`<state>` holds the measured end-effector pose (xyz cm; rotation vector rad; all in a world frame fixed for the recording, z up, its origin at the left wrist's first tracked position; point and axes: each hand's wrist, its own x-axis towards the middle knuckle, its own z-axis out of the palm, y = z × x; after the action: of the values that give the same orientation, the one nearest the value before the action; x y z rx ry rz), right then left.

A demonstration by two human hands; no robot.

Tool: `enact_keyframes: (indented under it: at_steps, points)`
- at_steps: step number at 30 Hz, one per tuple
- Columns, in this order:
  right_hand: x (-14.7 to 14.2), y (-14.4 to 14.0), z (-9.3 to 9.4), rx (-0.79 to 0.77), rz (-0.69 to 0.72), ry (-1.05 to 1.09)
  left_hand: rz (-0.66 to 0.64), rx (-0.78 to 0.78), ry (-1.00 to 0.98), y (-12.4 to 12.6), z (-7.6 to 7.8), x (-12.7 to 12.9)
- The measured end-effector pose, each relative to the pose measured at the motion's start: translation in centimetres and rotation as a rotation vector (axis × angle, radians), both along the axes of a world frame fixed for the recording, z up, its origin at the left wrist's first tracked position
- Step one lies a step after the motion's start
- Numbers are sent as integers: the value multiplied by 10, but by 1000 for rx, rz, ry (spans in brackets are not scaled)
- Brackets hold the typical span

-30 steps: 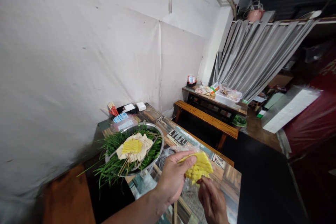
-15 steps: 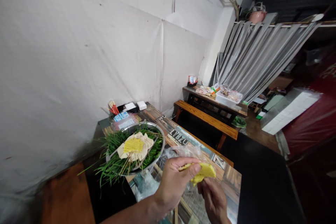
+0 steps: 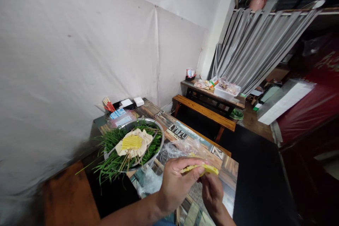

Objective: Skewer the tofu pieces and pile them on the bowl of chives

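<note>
A thin yellow food slice [image 3: 211,170] is pinched between the thumb and fingers of my left hand [image 3: 176,176], tilted so its edge faces me. Just below it, my right hand [image 3: 212,189] has its fingers drawn together against the slice's underside; whatever they hold is hidden. To the left stands a metal bowl [image 3: 162,132] heaped with long green chives [image 3: 106,144]. On the greens lie pale flat pieces [image 3: 143,144] on thin wooden skewers [image 3: 124,164], topped by a yellow ridged slice [image 3: 131,142].
Clear plastic bags [image 3: 180,148] lie on the patterned wooden table [image 3: 231,166] beyond my hands. Red-tipped sticks [image 3: 109,106] and a white box [image 3: 138,101] sit by the wall. Farther back are a bench [image 3: 203,112] and a second table with a white tub [image 3: 226,93].
The yellow slice has tipped from showing its broad face to showing mostly its edge. My right hand has moved up closer beneath it. The view has shifted slightly.
</note>
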<state>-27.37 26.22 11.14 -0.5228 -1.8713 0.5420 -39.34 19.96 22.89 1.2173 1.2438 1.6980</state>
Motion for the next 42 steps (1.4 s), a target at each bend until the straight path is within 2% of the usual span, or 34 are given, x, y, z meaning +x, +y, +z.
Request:
enact_keyframes:
  at_steps: [4, 8, 10, 13, 15, 17, 19, 23, 27, 33, 36, 39, 42]
  points:
    - [2, 0, 3, 35, -17, -20, -8, -45, 22, 1, -1, 2]
    - [2, -3, 17, 53, -50, -35, -16, -96, -1, 1, -5, 4]
    - [2, -4, 26, 50, -56, -52, 22, -154, -108, 4, -9, 3]
    - [5, -2, 33, -49, 13, -132, 124, -237, -458, 13, -12, -9]
    - [12, -1, 28, -133, 98, -202, 182, -237, -650, 20, -11, -23]
    - [21, -1, 17, -181, 154, -239, 229, -204, -732, 25, -12, -40]
    - [29, -2, 3, -219, 153, -234, 282, -175, -771, 27, -17, -57]
    - [38, -5, -18, -265, 101, -230, 349, -204, -854, 26, -44, -79]
    - [35, -8, -28, -250, 138, -337, 341, -237, -911, 20, -73, -82]
    - [2, -18, -39, -248, 171, -384, 325, -388, -964, 13, -95, -79]
    - [-28, -26, -36, -330, 168, -343, 327, -347, -1015, 9, -99, -93]
    - [-62, -33, -31, -429, 175, -325, 260, -270, -1061, 0, -102, -113]
    - [-94, -38, -31, -517, 230, -309, 318, -211, -1084, -9, -107, -129]
